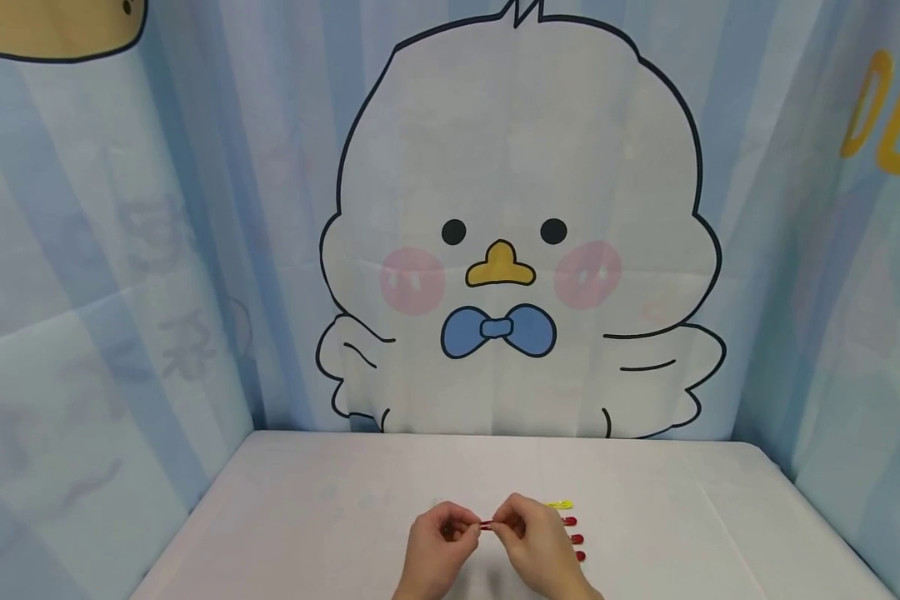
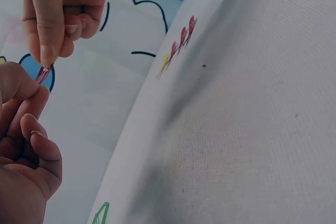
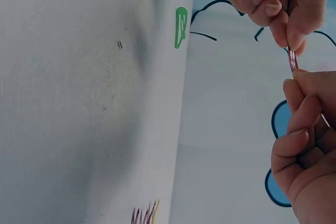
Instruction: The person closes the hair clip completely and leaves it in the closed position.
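Note:
Above the table, a red snap hair clip [image 1: 486, 525] spans the gap between both hands. My left hand [image 1: 441, 543] pinches one end between thumb and forefinger, and my right hand [image 1: 531, 542] pinches the other. The left wrist view shows a short red length of the clip [image 2: 43, 73] between the fingertips; fingers cover its ends. Beside and partly behind the right hand lie a yellow hair clip [image 1: 562, 505] and three red hair clips [image 1: 577, 539] in a row. A green hair clip [image 3: 180, 27] lies on the table past the left hand.
The white table [image 1: 330, 508] has its back edge against a curtain [image 1: 510, 150] printed with a chick in a blue bow tie. Striped blue and white curtains [image 1: 82, 317] stand along both sides. Small dark specks [image 2: 204, 66] mark the tabletop.

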Action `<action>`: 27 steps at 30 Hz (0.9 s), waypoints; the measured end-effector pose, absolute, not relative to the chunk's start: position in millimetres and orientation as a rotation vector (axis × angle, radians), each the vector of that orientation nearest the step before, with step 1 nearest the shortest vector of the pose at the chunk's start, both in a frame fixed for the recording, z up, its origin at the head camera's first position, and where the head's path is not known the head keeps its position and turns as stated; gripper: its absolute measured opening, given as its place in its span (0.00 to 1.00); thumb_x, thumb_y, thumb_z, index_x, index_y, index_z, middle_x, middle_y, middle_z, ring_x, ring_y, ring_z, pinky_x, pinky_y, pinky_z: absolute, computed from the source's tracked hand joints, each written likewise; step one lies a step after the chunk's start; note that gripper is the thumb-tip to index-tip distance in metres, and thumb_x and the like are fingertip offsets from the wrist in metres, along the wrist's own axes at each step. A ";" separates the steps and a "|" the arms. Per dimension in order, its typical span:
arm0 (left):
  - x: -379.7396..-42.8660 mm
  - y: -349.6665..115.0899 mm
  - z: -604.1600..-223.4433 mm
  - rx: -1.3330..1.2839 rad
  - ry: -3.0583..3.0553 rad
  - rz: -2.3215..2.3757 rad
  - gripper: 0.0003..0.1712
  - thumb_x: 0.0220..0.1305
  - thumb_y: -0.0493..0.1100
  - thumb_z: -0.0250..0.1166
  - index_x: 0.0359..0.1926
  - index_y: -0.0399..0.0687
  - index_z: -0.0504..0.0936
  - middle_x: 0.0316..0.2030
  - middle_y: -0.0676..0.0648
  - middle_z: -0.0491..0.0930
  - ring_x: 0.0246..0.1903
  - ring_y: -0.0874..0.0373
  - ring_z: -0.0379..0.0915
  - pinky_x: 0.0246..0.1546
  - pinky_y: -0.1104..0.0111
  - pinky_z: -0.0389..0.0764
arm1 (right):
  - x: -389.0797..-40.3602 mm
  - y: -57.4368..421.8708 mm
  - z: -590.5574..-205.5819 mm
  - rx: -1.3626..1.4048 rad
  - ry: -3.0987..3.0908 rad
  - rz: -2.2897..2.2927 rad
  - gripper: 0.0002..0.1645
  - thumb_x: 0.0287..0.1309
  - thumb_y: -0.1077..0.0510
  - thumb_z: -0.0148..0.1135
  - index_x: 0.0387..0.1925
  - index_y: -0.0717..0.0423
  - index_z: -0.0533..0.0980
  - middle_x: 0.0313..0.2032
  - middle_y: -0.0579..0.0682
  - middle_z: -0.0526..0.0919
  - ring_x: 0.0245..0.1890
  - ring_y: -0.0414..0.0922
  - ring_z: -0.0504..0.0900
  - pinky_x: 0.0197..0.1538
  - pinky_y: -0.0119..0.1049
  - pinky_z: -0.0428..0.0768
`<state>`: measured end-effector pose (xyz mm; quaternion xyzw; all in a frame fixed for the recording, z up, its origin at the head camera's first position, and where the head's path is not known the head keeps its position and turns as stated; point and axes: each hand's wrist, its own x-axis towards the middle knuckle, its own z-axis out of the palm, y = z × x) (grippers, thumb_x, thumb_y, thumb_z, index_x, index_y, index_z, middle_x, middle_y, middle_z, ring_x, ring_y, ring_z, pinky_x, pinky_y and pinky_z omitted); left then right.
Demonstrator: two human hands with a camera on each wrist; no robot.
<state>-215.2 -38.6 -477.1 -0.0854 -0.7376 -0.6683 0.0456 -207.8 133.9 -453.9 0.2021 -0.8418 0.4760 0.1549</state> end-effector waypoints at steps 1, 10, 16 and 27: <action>-215.4 -38.9 -477.0 -0.260 -2.255 -2.034 0.04 0.55 0.29 0.70 0.33 0.38 0.85 0.25 0.50 0.79 0.24 0.62 0.70 0.25 0.74 0.71 | -208.3 133.6 -454.2 0.574 -2.415 1.357 0.09 0.56 0.69 0.70 0.28 0.54 0.79 0.23 0.38 0.78 0.21 0.33 0.72 0.25 0.31 0.74; -217.8 -42.0 -478.3 -0.263 -2.229 -2.070 0.05 0.56 0.31 0.69 0.35 0.34 0.84 0.27 0.50 0.82 0.28 0.60 0.76 0.29 0.72 0.75 | -211.4 134.2 -459.1 0.668 -2.402 1.315 0.07 0.55 0.63 0.75 0.33 0.52 0.82 0.27 0.37 0.80 0.24 0.32 0.72 0.28 0.31 0.74; -219.8 -41.5 -478.9 -0.270 -2.220 -2.069 0.04 0.57 0.31 0.69 0.35 0.35 0.84 0.27 0.48 0.83 0.29 0.60 0.78 0.31 0.72 0.76 | -212.9 133.8 -463.4 0.690 -2.351 1.269 0.08 0.54 0.64 0.75 0.34 0.53 0.83 0.28 0.37 0.80 0.25 0.32 0.73 0.29 0.34 0.77; -224.6 -47.8 -478.1 -0.239 -2.280 -2.050 0.05 0.63 0.35 0.68 0.39 0.38 0.84 0.30 0.49 0.84 0.32 0.57 0.77 0.32 0.67 0.75 | -213.7 138.0 -464.2 0.648 -2.344 1.253 0.08 0.53 0.62 0.76 0.33 0.50 0.84 0.28 0.35 0.79 0.26 0.32 0.73 0.29 0.34 0.77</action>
